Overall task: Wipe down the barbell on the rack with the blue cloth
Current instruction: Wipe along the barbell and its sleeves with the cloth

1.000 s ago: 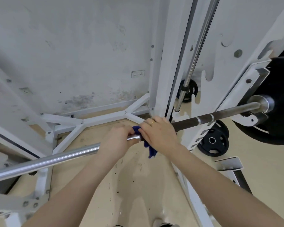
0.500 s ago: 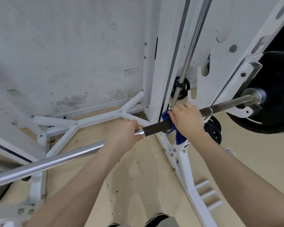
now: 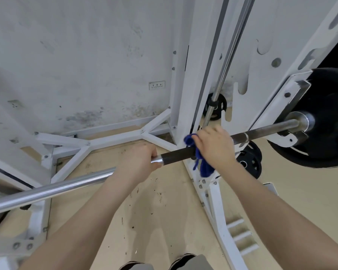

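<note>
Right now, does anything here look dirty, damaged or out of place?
Yes. The wall has dark mould-like stains near its base, and the floor under the barbell is dotted with dark specks. The right hand with the blue cloth looks ordinary.

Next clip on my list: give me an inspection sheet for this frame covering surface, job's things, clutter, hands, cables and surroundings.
Surface: beige floor, speckled with dark flecks.
Job's things: barbell lies across the white rack; blue cloth is wrapped over its dark section, tail hanging below.
Clutter: small weight plates on the floor by the rack.
Hands: left hand grips the bare bar; right hand presses the cloth around the bar.
Cables: nothing seen.
Surroundings: stained white wall with a socket strip; large black plate loaded on the bar's end.
</note>
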Demonstrator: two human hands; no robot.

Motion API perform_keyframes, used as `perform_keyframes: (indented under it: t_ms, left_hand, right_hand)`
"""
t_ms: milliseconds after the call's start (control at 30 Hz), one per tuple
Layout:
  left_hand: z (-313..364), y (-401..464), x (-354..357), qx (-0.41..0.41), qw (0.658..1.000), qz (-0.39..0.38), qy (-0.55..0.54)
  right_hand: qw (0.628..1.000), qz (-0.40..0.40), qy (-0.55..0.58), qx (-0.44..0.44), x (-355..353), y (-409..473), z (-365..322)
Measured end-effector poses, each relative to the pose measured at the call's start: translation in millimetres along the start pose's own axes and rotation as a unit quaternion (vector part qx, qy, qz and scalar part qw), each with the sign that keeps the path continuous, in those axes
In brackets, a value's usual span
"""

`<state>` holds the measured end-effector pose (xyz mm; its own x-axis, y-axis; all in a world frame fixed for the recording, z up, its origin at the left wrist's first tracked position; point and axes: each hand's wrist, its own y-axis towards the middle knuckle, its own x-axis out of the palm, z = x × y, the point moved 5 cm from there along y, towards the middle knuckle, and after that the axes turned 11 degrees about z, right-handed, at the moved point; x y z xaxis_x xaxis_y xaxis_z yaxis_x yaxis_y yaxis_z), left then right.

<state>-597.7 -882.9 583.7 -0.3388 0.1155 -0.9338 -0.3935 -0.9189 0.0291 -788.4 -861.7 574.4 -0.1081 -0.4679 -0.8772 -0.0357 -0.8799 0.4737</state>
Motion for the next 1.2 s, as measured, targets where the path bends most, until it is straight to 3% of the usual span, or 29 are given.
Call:
perform_keyframes:
  t_ms: [67,233,333,367,467,567,733,867,900,967,1067,1200]
  left_hand:
    - [2,-2,0,-0.013,1.0,0.002,0.013]
    - [10,1,1,-0.042,0.998,-0.022,0.044]
    - [21,1,4,-0.041,0.998,-0.022,0.045]
    - [26,0,6,-0.025,0.999,-0.023,0.038]
    - [45,1,18,0.033,0.999,-0.014,0.008]
    - [52,3,26,0.022,0.998,0.053,0.017]
    - [55,-1,32,0.001,0.989,0.145,-0.006]
    - [54,-4,38,-0.018,0.987,0.157,0.005]
    - [54,-5,39,-0.019,0.987,0.157,0.009]
    - [53,-6,38,-0.018,0.986,0.163,0.006]
    - [52,-6,35,-0.023,0.986,0.167,-0.004]
    - [54,-4,34,-0.023,0.988,0.155,-0.005]
  right_hand:
    - [0.996,0.038,0.012,0.078,-9,0,13]
    - [0.997,0.009,0.052,-0.064,-8,-2,-51]
    - [0.992,0.008,0.056,-0.115,-4,-1,-23]
    - [0.993,-0.014,0.048,-0.105,-1,1,-1]
    - [0.999,-0.001,0.004,0.041,2,2,89]
    - [0.997,0.024,-0.037,0.068,1,-1,94]
    - [0.995,0.016,0.075,-0.057,-3,-2,7]
    - [0.973,0.067,0.055,-0.216,6,-7,29]
    - [0.974,0.067,0.031,-0.214,9,-5,45]
    - [0.989,0.066,0.021,-0.129,7,-3,76]
    - [0.991,0.102,0.081,-0.027,-1,-6,78]
    - [0.983,0.097,0.129,-0.086,-5,-10,11]
